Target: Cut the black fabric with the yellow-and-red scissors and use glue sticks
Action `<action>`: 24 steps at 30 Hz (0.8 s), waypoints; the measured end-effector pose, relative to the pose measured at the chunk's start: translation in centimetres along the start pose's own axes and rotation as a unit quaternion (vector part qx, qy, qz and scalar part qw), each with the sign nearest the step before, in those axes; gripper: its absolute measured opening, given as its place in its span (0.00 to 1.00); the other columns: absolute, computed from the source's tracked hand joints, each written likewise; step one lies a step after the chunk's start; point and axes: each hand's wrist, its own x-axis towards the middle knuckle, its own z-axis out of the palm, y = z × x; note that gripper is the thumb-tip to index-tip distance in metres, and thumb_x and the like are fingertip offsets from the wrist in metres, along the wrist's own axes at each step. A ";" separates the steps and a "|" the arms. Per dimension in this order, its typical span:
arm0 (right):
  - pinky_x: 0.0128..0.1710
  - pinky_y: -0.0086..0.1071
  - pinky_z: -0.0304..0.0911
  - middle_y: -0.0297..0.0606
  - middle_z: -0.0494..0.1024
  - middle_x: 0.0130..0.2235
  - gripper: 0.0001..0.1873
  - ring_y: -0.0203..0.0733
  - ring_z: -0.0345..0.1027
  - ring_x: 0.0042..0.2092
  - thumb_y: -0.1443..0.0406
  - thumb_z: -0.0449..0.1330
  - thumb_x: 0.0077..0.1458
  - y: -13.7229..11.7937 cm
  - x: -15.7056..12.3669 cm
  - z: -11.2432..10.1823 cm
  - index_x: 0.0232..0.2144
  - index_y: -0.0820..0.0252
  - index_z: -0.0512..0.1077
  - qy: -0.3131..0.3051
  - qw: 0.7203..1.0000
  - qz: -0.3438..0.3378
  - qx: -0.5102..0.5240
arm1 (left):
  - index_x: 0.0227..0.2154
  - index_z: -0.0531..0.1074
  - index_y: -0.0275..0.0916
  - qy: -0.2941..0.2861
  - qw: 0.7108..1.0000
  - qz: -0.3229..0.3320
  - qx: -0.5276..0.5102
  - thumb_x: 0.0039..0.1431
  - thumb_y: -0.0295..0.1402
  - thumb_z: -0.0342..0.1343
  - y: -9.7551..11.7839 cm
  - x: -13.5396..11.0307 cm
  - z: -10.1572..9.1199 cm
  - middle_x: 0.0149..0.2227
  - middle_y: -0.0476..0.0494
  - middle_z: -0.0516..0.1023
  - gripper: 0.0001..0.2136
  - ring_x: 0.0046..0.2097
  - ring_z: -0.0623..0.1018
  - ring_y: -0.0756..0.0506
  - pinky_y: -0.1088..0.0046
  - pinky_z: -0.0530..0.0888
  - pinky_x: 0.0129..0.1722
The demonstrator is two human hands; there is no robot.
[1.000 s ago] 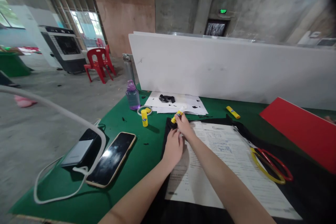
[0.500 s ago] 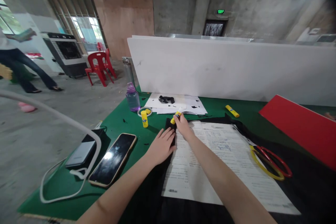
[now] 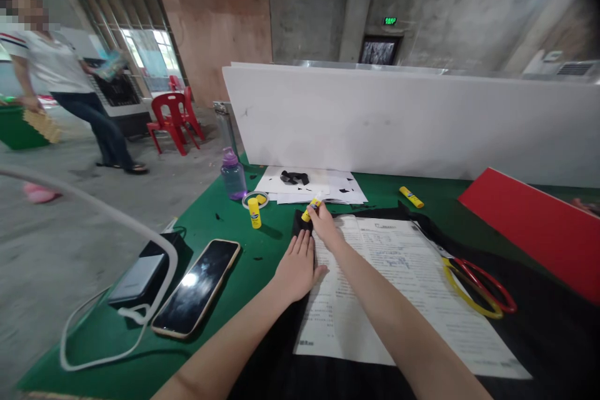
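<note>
My right hand (image 3: pixel 324 225) grips a yellow glue stick (image 3: pixel 311 209), tilted over the far left corner of a black sheet (image 3: pixel 302 222). Fingers outstretched, my left hand (image 3: pixel 298 269) lies flat on the sheet's left edge, just below the glue stick. A printed paper (image 3: pixel 356 319) rests on top of the black sheet, under my right forearm. On its right side lie scissors (image 3: pixel 478 287) with one red and one yellow handle loop. A second yellow glue stick (image 3: pixel 254 213) stands upright to the left of my hands.
A phone (image 3: pixel 197 287), a power bank (image 3: pixel 138 278) and a white cable (image 3: pixel 173 256) lie at left. Behind are a purple bottle (image 3: pixel 233 175), a tape roll (image 3: pixel 255 199) and white papers (image 3: pixel 337 184) with black scraps. A white board (image 3: pixel 403 125) stands behind; a red board (image 3: pixel 529 225) lies right.
My left hand has shifted slightly right, its fingers now closer together and pointing forward. The glue stick has moved a little nearer. At left, the walking person has moved right.
</note>
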 end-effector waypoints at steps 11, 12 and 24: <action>0.39 0.35 0.61 0.41 0.75 0.37 0.17 0.45 0.69 0.38 0.54 0.50 0.59 -0.4 -0.6 0.4 0.45 0.58 0.63 -0.024 0.991 -0.061 -0.116 | 0.60 0.58 0.26 0.008 0.999 0.003 -0.049 0.63 0.50 0.39 -0.7 -0.3 0.0 0.63 0.28 0.57 0.32 0.65 0.54 0.34 0.53 0.57 0.61; 0.39 0.35 0.61 0.40 0.75 0.38 0.17 0.44 0.69 0.38 0.54 0.51 0.59 -0.5 -0.6 0.4 0.45 0.57 0.63 -0.026 0.992 -0.068 -0.107 | 0.60 0.57 0.25 0.008 0.999 0.002 -0.052 0.63 0.50 0.38 -0.7 -0.3 0.0 0.63 0.28 0.56 0.33 0.65 0.54 0.34 0.53 0.56 0.61; 0.34 0.32 0.57 0.35 0.73 0.29 0.16 0.41 0.63 0.33 0.51 0.61 0.50 -2.2 -1.5 0.0 0.29 0.57 0.70 -0.124 0.957 -0.172 -0.199 | 0.58 0.59 0.22 -0.013 0.998 0.005 -0.063 0.63 0.50 0.39 -0.7 -0.4 0.1 0.60 0.24 0.61 0.33 0.63 0.57 0.33 0.54 0.55 0.62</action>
